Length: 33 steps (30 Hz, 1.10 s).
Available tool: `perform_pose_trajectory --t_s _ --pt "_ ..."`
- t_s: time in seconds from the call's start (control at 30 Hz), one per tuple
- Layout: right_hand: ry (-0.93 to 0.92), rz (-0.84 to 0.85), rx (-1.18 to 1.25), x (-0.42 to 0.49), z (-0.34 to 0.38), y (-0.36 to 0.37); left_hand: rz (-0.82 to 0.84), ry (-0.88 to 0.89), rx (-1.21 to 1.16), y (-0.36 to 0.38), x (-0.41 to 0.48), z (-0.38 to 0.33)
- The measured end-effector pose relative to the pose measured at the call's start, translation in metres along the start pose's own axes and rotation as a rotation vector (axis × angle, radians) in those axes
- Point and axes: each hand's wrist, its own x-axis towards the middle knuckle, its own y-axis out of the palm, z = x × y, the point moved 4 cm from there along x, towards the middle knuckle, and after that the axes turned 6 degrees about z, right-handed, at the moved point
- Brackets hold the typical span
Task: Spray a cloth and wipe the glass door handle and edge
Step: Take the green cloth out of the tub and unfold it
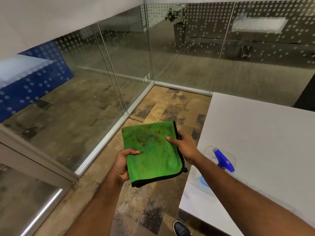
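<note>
A folded green cloth (153,154) with a black hem and brownish stains is held flat in front of me, over the carpet. My left hand (122,165) pinches its near left edge, thumb on top. My right hand (185,146) grips its right edge, thumb pressed on the cloth. A clear spray bottle with a blue trigger head (223,160) stands on the white table (255,133), just right of my right forearm; no hand touches it. A glass door panel with a metal frame (34,150) is at the lower left. Its handle is not in view.
Glass walls with dotted film (119,74) meet in a corner ahead, with an aluminium floor track (109,142). Patterned carpet (162,108) lies between glass and table. The toe of a dark shoe (181,229) shows at the bottom. A potted plant (179,19) stands behind the glass.
</note>
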Motion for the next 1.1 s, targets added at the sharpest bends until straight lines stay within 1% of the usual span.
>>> perform_pose_trajectory --t_s 0.1,0.17,0.2,0.27,0.33,0.37,0.47,0.53,0.6,0.63,0.67,0.77,0.83,0.93,0.97,1.03,1.1 --pt "-0.067 -0.163 -0.263 -0.007 -0.007 -0.007 -0.027 0.002 -0.018 -0.002 -0.001 0.002" --pt "-0.172 -0.295 -0.429 -0.022 -0.01 -0.011 -0.053 0.02 -0.048 -0.001 -0.001 0.003" --pt "-0.228 -0.334 -0.461 -0.032 -0.012 -0.011 -0.061 0.024 -0.063 0.0 -0.001 0.004" --pt "-0.304 -0.341 -0.509 -0.052 -0.022 -0.012 -0.071 0.032 -0.085 0.001 -0.001 0.006" --pt "-0.346 -0.282 -0.617 -0.07 -0.036 -0.012 -0.073 0.029 -0.087 0.001 0.0 0.008" --pt "-0.358 -0.227 -0.671 -0.078 -0.041 -0.01 -0.072 0.028 -0.097 0.001 0.001 0.01" --pt "-0.384 0.04 -0.785 -0.092 -0.047 0.008 -0.097 0.034 -0.12 0.009 0.003 0.017" --pt "-0.465 0.184 -0.916 -0.091 -0.044 0.025 -0.094 0.029 -0.131 0.015 0.007 0.024" --pt "-0.547 0.245 -1.009 -0.085 -0.042 0.037 -0.089 0.006 -0.142 0.021 0.01 0.03" --pt "-0.548 0.255 -1.014 -0.081 -0.041 0.041 -0.098 0.01 -0.153 0.024 0.011 0.032" --pt "-0.528 0.243 -0.999 -0.078 -0.039 0.043 -0.113 0.015 -0.167 0.027 0.013 0.033" --pt "-0.458 0.122 -0.945 -0.072 -0.021 0.037 -0.156 0.038 -0.172 0.028 0.015 0.033" --pt "-0.411 0.092 -0.804 -0.066 -0.008 0.029 -0.195 0.035 -0.096 0.022 0.015 0.033" --pt "-0.234 0.057 -0.342 -0.053 0.003 0.019 -0.295 0.044 0.061 0.006 0.011 0.031" --pt "-0.17 0.041 -0.18 -0.048 0.004 0.015 -0.303 0.062 0.135 -0.001 0.009 0.029" --pt "-0.064 0.038 0.092 -0.04 0.005 0.008 -0.251 0.077 0.308 -0.009 0.008 0.023" --pt "0.05 0.07 0.29 -0.035 0.006 0.004 -0.169 -0.007 0.34 -0.012 0.009 0.016"
